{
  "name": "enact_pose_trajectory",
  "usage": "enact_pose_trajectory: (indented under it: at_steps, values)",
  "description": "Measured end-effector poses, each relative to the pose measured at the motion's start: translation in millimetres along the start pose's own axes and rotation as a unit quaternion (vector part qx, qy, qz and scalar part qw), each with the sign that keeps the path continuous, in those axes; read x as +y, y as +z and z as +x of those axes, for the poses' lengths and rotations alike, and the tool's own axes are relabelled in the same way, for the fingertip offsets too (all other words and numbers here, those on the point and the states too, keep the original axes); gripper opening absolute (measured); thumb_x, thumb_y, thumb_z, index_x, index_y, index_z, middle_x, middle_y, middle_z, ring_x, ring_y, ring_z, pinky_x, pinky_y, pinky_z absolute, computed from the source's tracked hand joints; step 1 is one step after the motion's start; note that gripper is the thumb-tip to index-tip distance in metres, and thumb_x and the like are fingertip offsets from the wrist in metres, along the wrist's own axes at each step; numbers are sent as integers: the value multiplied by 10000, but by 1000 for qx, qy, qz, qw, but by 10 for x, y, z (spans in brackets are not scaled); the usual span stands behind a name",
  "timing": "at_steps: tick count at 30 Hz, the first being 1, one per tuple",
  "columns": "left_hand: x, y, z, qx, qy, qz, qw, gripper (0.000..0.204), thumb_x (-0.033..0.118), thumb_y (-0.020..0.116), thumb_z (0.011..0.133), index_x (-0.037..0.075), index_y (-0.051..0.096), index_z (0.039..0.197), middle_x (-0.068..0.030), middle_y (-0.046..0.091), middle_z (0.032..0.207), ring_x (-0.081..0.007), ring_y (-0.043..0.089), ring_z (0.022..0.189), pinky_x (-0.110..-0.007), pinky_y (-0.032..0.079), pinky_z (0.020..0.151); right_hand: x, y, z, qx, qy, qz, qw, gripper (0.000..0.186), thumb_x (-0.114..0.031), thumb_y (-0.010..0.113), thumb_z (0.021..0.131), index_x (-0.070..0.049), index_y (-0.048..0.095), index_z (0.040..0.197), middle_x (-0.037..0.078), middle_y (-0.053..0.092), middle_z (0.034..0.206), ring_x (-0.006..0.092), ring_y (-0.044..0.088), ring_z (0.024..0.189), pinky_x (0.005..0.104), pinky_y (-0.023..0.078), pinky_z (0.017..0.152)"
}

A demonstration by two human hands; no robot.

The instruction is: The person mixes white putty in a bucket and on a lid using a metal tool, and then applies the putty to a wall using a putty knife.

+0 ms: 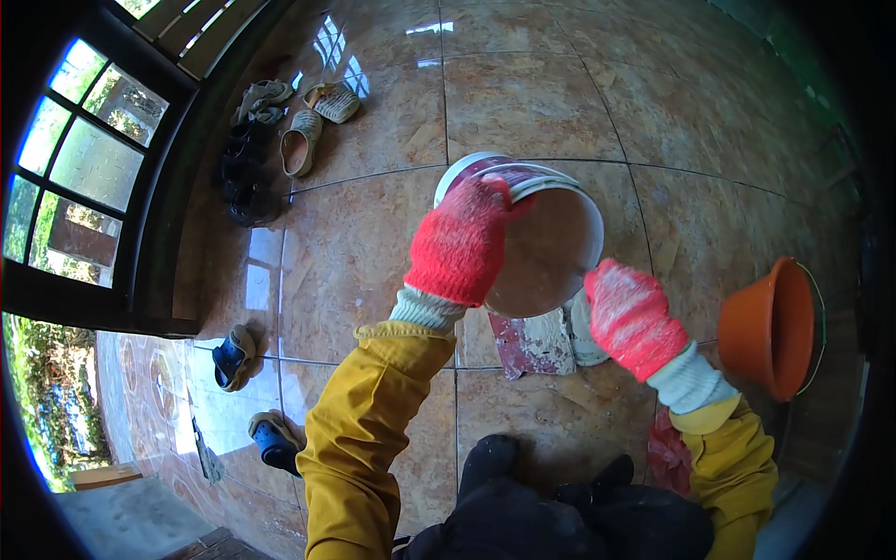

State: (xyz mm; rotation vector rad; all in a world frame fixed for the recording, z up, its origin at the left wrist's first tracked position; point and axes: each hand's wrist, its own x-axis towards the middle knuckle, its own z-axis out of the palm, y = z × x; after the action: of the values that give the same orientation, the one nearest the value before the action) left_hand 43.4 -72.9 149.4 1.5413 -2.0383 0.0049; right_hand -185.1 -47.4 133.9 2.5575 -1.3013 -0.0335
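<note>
A white pail (pixel 511 175) with a maroon band is tilted so that its mouth faces me; its inside looks brownish. My left hand (pixel 457 245), in a red glove with a pale cuff, is closed on the pail's rim at the left. On the opposite side, my right hand (pixel 637 322), gloved the same way, is closed beside the rim. What lies within its fingers is hidden. Below the pail lies a maroon and whitish, paint-splattered piece (pixel 537 345), partly covered. Yellow sleeves cover both my forearms.
An orange bucket (pixel 763 327) with a thin handle stands at the right. Pale clogs (pixel 301 142) and dark footwear (pixel 247 177) sit at the far left; blue-and-tan clogs (pixel 274 441) are nearer. A paned door (pixel 149 187) borders the left side. Red plastic (pixel 668 453) lies near my right forearm.
</note>
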Motion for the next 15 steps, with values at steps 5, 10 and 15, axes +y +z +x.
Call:
enact_pose_trajectory:
  at_steps: [5, 10, 15]
  values:
    - [-100, 89, 345, -7, 84, -12, 996, 198, 241, 475, 892, 92, 592, 951, -124, 561, 896, -300, 568, 853, -386, 472, 721, 104, 30, 254, -44, 84, -11, 995, 130, -105, 572, 723, -78, 594, 849, 101, 604, 749, 300, 624, 678, 413, 501, 570]
    - [-44, 227, 594, -64, 148, 0, 987, 221, 257, 492, 878, 102, 606, 986, -141, 553, 905, -313, 566, 884, -382, 472, 725, 93, 153, 192, -78, 19, 89, 993, 121, -89, 567, 729, -68, 603, 843, 125, 612, 770, 289, 641, 723, 394, 512, 578]
    - [-41, 234, 777, -106, 141, -15, 984, 251, 290, 510, 862, 99, 618, 985, -153, 575, 950, -330, 577, 887, -389, 474, 742, 185, 155, 287, -53, 122, 74, 988, 126, -92, 549, 731, -63, 613, 836, 146, 610, 811, 314, 633, 752, 421, 507, 620]
